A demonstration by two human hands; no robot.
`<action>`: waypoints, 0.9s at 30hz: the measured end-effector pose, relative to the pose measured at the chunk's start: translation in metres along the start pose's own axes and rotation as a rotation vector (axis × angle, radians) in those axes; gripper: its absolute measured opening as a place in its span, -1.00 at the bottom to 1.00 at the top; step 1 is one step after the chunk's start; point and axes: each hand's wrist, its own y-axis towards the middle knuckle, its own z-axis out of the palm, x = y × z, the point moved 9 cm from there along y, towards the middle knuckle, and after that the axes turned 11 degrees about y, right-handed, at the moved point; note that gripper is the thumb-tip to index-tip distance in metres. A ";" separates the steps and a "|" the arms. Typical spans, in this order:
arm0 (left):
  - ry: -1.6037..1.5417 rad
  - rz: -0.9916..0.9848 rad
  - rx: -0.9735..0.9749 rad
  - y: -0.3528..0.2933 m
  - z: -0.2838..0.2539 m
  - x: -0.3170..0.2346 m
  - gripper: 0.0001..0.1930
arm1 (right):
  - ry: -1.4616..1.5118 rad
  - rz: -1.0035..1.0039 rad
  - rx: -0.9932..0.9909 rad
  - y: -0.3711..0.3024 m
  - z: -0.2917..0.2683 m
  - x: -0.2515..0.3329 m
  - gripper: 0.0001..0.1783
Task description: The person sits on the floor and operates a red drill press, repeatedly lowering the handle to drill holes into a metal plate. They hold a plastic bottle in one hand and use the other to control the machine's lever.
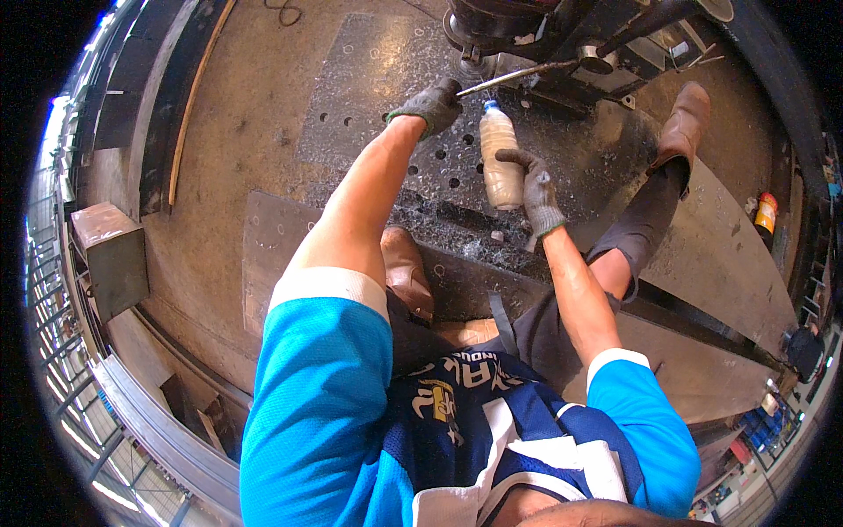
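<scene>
A grey glove covers my left hand (432, 107), whose fingers are wrapped round the end of a long metal lever (518, 77). That lever runs right to a dark drilling machine (518, 26) at the far edge. My right hand (537, 191), also gloved, grips a clear plastic bottle (500, 154) of cloudy beige liquid from its right side. The bottle is tilted, its blue cap pointing away from me, just below the machine's spindle (474, 63). Under both hands lies a dark steel plate (369, 79) with several round holes, strewn with metal shavings. The drill tip is hard to make out.
My brown boots (406, 272) rest on either side of the work area. More flat steel plates (720, 255) lie right and near. A rusty metal box (110, 259) stands at left, beside long steel beams (158, 97). An orange-and-yellow bottle (766, 213) is at far right.
</scene>
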 end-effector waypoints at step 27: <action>-0.012 0.035 -0.028 -0.001 0.004 -0.003 -0.60 | 0.001 -0.020 0.009 0.004 -0.002 -0.007 -0.50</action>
